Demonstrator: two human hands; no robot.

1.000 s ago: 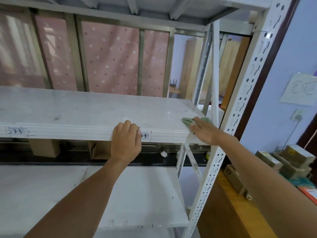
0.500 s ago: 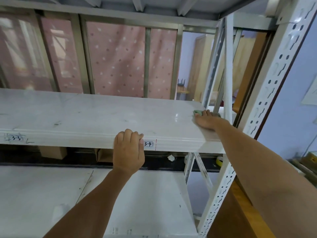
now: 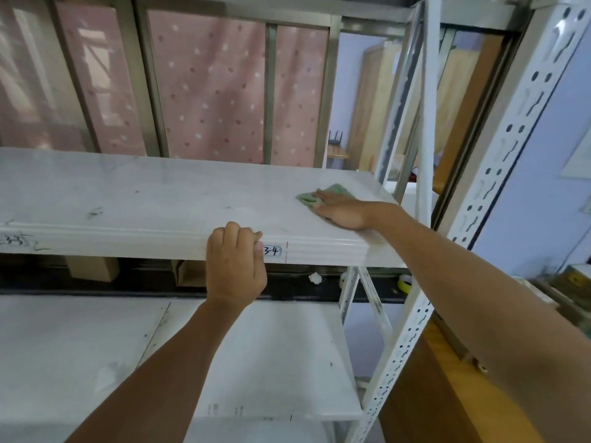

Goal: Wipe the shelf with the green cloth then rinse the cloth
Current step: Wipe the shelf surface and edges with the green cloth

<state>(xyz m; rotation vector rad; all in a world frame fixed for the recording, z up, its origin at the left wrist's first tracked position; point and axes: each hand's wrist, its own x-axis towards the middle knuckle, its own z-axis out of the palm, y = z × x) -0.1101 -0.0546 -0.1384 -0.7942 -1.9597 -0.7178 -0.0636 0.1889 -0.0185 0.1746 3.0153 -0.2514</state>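
A white marbled shelf (image 3: 153, 199) runs across the middle of the head view, with dark smudges on its left part. The green cloth (image 3: 323, 194) lies flat near the shelf's right end. My right hand (image 3: 342, 209) presses flat on the cloth with straight fingers, covering most of it. My left hand (image 3: 235, 266) grips the shelf's front edge beside a label reading 3-4, its fingers curled over the lip.
A perforated white upright (image 3: 473, 238) stands at the rack's right front corner, with thinner posts (image 3: 427, 129) behind my right hand. A lower white shelf (image 3: 80, 356) sits beneath. Cardboard boxes (image 3: 92, 268) lie between the shelves. A wooden surface (image 3: 435, 394) is at lower right.
My right hand has slid the green cloth leftward and farther onto the shelf from the right end. My left hand stays on the front edge.
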